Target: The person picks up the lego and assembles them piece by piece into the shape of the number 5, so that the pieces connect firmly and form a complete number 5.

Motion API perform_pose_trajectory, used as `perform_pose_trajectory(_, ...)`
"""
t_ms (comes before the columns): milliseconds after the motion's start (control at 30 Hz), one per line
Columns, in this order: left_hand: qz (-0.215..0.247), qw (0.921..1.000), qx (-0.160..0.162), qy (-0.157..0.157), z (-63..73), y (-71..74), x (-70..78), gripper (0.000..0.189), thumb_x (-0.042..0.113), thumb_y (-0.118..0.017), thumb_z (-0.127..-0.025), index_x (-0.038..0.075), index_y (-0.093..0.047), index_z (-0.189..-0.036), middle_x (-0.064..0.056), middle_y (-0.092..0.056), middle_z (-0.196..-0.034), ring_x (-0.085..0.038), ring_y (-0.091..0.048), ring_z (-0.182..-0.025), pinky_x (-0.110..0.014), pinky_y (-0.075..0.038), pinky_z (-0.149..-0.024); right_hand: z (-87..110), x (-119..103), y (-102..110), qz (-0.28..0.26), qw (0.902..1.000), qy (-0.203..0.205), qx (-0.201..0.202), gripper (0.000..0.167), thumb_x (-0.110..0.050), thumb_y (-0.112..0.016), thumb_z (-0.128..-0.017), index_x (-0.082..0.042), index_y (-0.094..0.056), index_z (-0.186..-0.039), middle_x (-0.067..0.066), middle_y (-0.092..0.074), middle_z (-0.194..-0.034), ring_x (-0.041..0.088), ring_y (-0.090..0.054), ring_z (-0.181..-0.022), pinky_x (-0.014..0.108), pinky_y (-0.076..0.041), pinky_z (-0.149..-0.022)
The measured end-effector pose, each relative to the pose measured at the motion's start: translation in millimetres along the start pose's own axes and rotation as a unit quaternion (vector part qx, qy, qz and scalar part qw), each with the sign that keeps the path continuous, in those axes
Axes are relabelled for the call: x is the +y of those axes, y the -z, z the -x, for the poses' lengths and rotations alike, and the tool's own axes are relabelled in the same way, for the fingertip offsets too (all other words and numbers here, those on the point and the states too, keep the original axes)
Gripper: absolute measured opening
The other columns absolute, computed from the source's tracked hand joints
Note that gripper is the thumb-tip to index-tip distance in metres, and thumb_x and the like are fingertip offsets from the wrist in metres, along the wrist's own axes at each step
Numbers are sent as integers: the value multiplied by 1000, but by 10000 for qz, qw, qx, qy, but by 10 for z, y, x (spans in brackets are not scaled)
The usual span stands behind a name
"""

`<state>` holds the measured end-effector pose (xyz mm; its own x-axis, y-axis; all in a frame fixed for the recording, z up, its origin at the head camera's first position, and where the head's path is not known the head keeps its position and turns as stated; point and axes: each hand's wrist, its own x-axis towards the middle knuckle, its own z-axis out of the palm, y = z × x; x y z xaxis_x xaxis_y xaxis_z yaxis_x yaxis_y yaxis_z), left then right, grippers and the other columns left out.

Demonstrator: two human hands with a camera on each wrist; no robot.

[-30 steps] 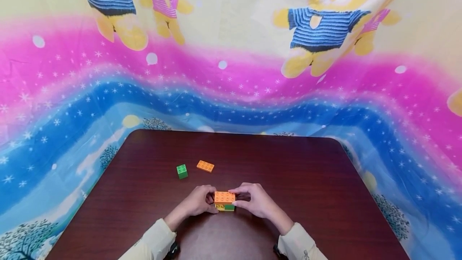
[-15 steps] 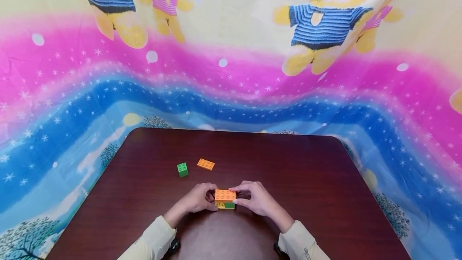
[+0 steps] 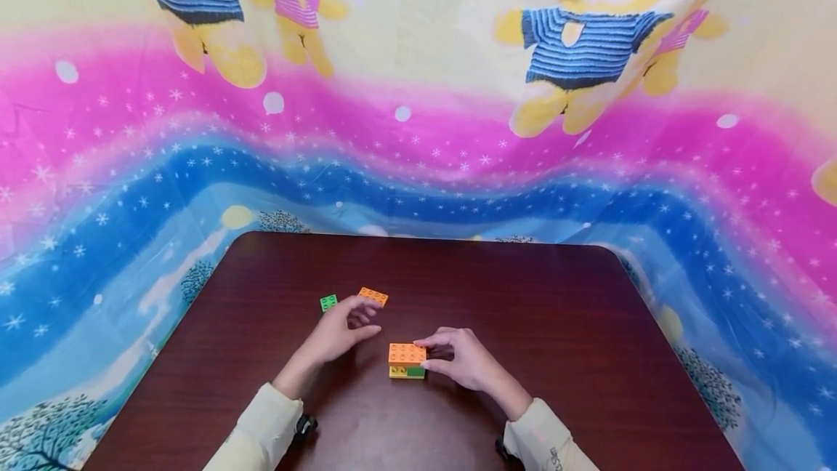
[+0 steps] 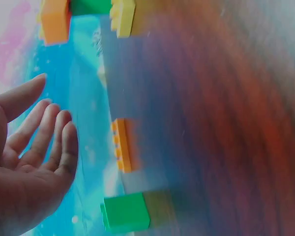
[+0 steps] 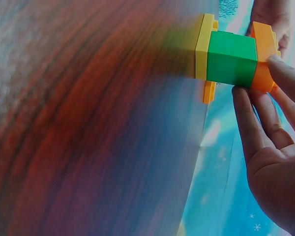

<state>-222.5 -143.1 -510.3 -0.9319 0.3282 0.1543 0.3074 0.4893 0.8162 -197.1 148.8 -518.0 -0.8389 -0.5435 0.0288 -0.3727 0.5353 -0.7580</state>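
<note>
A small stack of toy building bricks stands on the table in the head view. Its top is an orange brick (image 3: 407, 353), over a green brick (image 3: 415, 372) and a thin yellow plate (image 5: 202, 54). My right hand (image 3: 464, 360) pinches the stack's right end, thumb and fingertips at the orange brick. Away from the stack, my left hand (image 3: 336, 333) hovers with loosely bent fingers and holds nothing. Just beyond it lie a loose green brick (image 3: 328, 301) and a flat orange plate (image 3: 374, 295), both partly hidden by that hand in the head view.
The dark brown table (image 3: 523, 296) has rounded far corners. Behind and beside it hangs a patterned cloth (image 3: 405, 151) with bears. Both wrists wear a dark band below pale sleeves (image 3: 261, 427).
My left hand has let go of the stack's left end and moved away, up and left toward the loose green brick and orange plate. My right hand stays at the stack.
</note>
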Motion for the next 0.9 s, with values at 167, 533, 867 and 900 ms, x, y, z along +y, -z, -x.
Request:
perform_pose_trajectory(167, 98, 9981, 613, -1, -27, 158, -56, 44, 12, -82, -89, 11, -66, -130, -11, -68, -119, -38, -66, -111, -56, -53, -96, 2, -1, -2, -66, 10000, 41, 10, 39, -21, -80, -92, -18, -74, -130, -6, -71, -110, 15, -71, -106, 33, -60, -92)
perform_pose_trajectory(533, 981, 9846, 1033, 1010, -38, 444, -351, 64, 19, -77, -95, 16, -47, -151, -12, -52, -151, -39, -47, -139, -57, -38, -116, 1, 22, -14, -85, 10000, 14, 19, 39, -21, -80, -92, -20, -74, -130, -7, -70, -108, 12, -70, -105, 30, -60, -92)
perform_pose_trajectory(867, 1333, 9722, 1053, 1615, -15, 518, -521, 73, 10, -75, -95, 6, -36, -156, -22, -42, -157, -41, -40, -144, -58, -32, -120, -7, 47, -15, -90, 10000, 25, 9, 39, -23, -80, -92, -21, -73, -131, -7, -70, -107, 13, -70, -105, 31, -60, -91)
perform_pose_trajectory(900, 1323, 9720, 1025, 1652, -12, 516, -530, 74, 10, -76, -95, 5, -36, -156, -23, -42, -157, -41, -40, -144, -58, -32, -120, -7, 47, -15, -96, 9999, 34, 9, 39, -23, -80, -92, -21, -73, -131, -7, -70, -107, 13, -71, -105, 31, -60, -91)
